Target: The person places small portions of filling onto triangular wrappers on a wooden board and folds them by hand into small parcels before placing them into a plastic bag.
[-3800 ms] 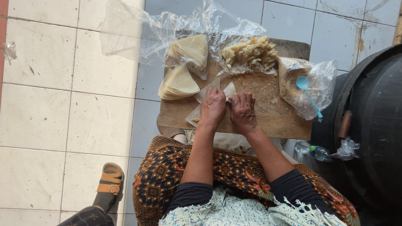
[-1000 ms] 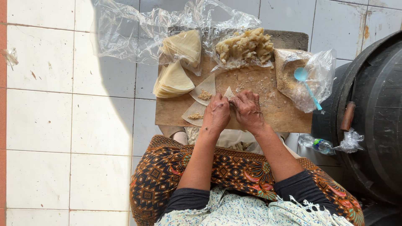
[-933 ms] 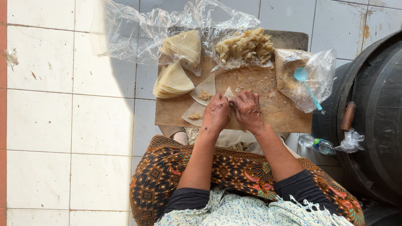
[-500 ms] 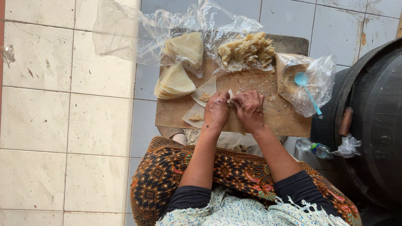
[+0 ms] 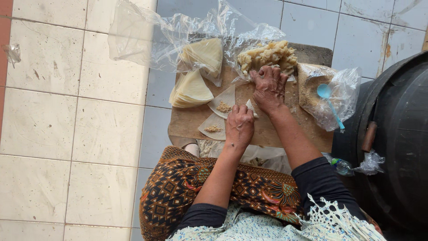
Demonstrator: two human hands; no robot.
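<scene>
A wooden board (image 5: 276, 129) lies on the tiled floor (image 5: 67, 120) before the seated person. The right hand (image 5: 269, 87) reaches to the board's far edge, its grip spread over the pile of filled pieces (image 5: 267, 54) and touching it. The left hand (image 5: 239, 126) rests near the board's middle, its grip pressed on a folded wrapper (image 5: 250, 106). Just left of that hand lie two open wrappers (image 5: 220, 103) with dabs of filling. At the board's far left sits a stack of wrappers (image 5: 191, 89). At the board's right is a bag (image 5: 345, 91) with a blue spoon (image 5: 329, 100).
</scene>
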